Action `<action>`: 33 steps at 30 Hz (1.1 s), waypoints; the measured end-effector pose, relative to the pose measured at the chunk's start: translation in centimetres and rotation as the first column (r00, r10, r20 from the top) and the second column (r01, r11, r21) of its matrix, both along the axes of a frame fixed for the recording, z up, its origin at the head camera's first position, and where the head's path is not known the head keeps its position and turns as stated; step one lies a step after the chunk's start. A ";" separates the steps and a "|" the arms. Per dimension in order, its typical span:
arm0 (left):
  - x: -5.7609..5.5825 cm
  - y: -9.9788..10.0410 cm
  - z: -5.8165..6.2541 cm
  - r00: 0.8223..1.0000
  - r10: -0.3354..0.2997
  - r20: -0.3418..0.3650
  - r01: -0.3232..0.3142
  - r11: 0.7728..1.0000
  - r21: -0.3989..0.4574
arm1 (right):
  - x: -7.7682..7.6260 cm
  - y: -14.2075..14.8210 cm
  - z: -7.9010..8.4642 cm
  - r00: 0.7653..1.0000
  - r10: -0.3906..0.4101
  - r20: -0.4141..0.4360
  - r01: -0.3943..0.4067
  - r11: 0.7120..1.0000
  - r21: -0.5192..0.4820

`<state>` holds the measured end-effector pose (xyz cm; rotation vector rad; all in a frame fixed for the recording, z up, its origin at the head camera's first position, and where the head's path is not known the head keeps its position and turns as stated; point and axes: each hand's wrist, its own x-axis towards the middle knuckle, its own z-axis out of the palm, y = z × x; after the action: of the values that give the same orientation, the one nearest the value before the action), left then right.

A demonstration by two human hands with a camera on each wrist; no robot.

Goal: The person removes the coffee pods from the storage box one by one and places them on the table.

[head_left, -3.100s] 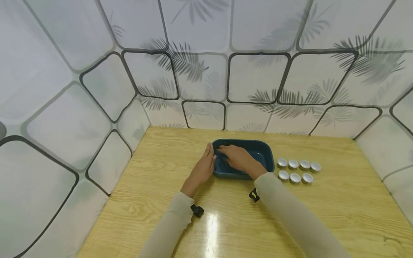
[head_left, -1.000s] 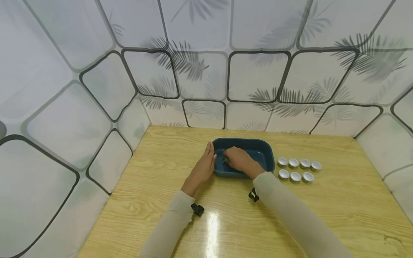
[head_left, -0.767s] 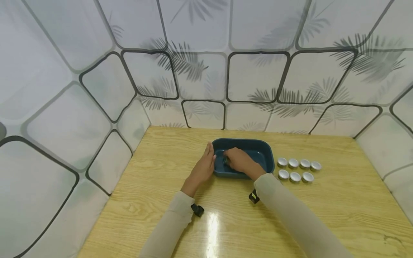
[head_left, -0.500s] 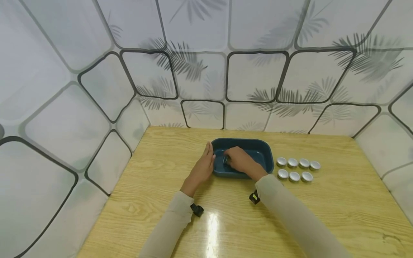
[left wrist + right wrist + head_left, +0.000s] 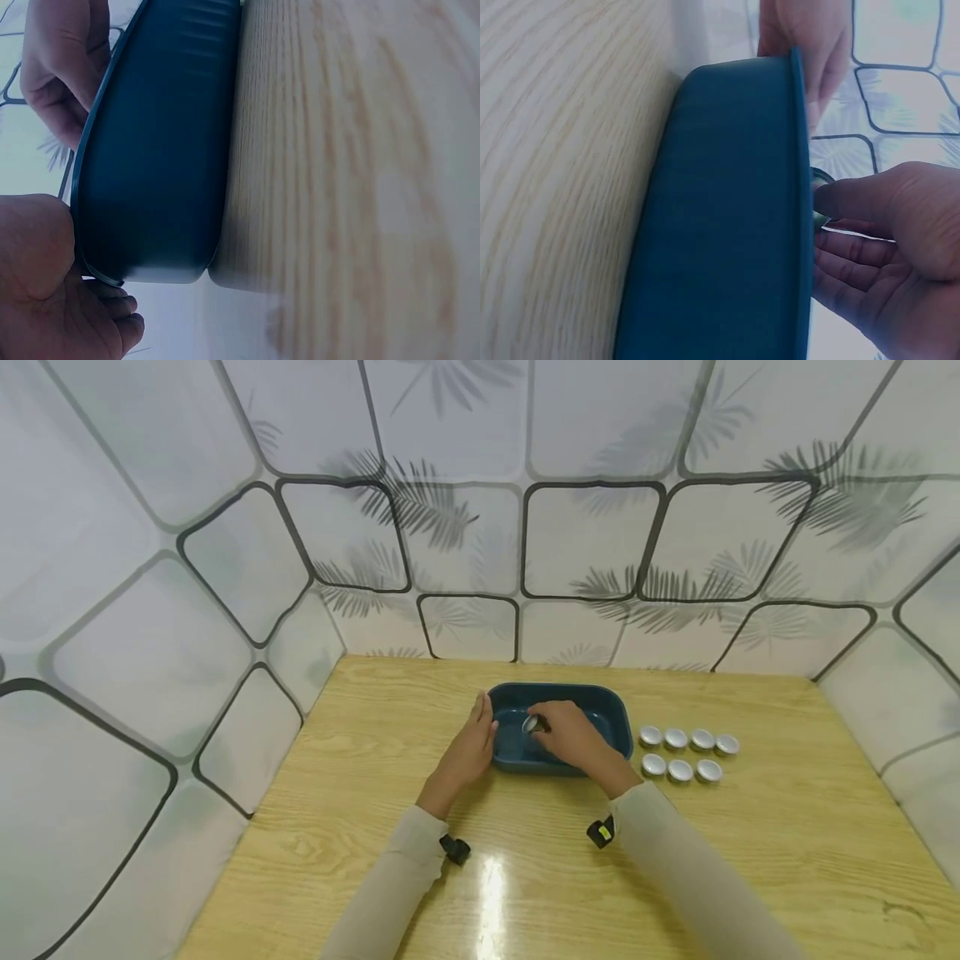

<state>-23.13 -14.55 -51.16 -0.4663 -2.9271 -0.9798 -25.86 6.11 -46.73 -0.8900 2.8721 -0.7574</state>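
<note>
A dark blue rectangular basin (image 5: 517,760) stands on the wooden table. My left hand (image 5: 471,745) lies with straight fingers against the outside of its left end; in the left wrist view the palm meets the basin's rim. Inside the basin, my right hand (image 5: 570,735) pinches a small round container (image 5: 531,724) between thumb and fingers, tilted on edge with its pale face toward the left. In the right wrist view the basin wall hides part of this container (image 5: 821,178), which looks greenish with a shiny rim.
Several small round containers (image 5: 679,770) with white tops stand in two rows right of the basin. The wooden table (image 5: 375,760) reaches back to a patterned cloth wall (image 5: 465,535). A light glare lies on the near table.
My right hand has gone from the basin's left wall toward its middle and lifted slightly, and the pale face of the container has come into view. My left hand stays put.
</note>
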 end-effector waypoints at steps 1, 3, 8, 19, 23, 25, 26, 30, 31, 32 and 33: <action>0.0 0.0 0.0 1.000 0.001 0.000 -0.001 1.000 -0.004 | 0.1 0.2 0.1 1.000 -0.010 0.000 0.010 1.000 -0.008; 0.0 0.1 -0.1 1.000 0.000 -0.007 0.000 1.000 -0.005 | 0.4 0.5 0.2 1.000 -0.025 -0.003 0.025 0.999 -0.029; 0.1 0.0 0.1 1.000 0.001 -0.025 -0.002 1.000 -0.007 | 1.0 1.0 0.8 0.999 -0.032 -0.015 0.030 0.996 -0.088; 0.0 0.1 0.0 1.000 -0.007 -0.024 0.006 1.000 -0.010 | 2.7 2.4 1.4 0.998 -0.059 0.008 0.059 0.988 -0.140; 0.0 0.1 0.0 1.000 -0.007 -0.015 0.007 1.000 -0.019 | 3.1 2.9 1.4 0.997 -0.074 0.003 0.074 0.986 -0.147; 0.0 0.1 0.0 1.000 -0.006 -0.011 0.006 1.000 -0.029 | 3.4 3.2 1.4 0.997 -0.080 -0.006 0.078 0.986 -0.147; 0.0 0.1 0.0 1.000 -0.006 -0.012 0.006 1.000 -0.029 | 3.6 3.3 1.5 0.996 -0.084 -0.008 0.082 0.985 -0.150; 0.0 0.1 0.0 1.000 -0.003 -0.011 0.003 1.000 -0.028 | 4.3 3.9 2.0 0.995 -0.102 -0.022 0.097 0.981 -0.171; 0.0 0.1 0.0 1.000 -0.003 -0.013 0.003 1.000 -0.025 | 4.5 4.0 2.2 0.994 -0.109 -0.021 0.103 0.978 -0.179; 0.0 0.1 0.0 1.000 -0.001 -0.014 0.001 1.000 -0.022 | 4.6 4.2 2.3 0.993 -0.114 -0.023 0.107 0.977 -0.183; 0.0 0.0 0.0 1.000 0.001 -0.014 -0.001 1.000 -0.020 | 4.7 4.4 2.4 0.993 -0.119 -0.024 0.112 0.977 -0.183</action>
<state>-23.08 -14.51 -51.17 -0.4704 -2.9266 -0.9446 -21.12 10.50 -44.36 -0.7639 2.9439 -1.0393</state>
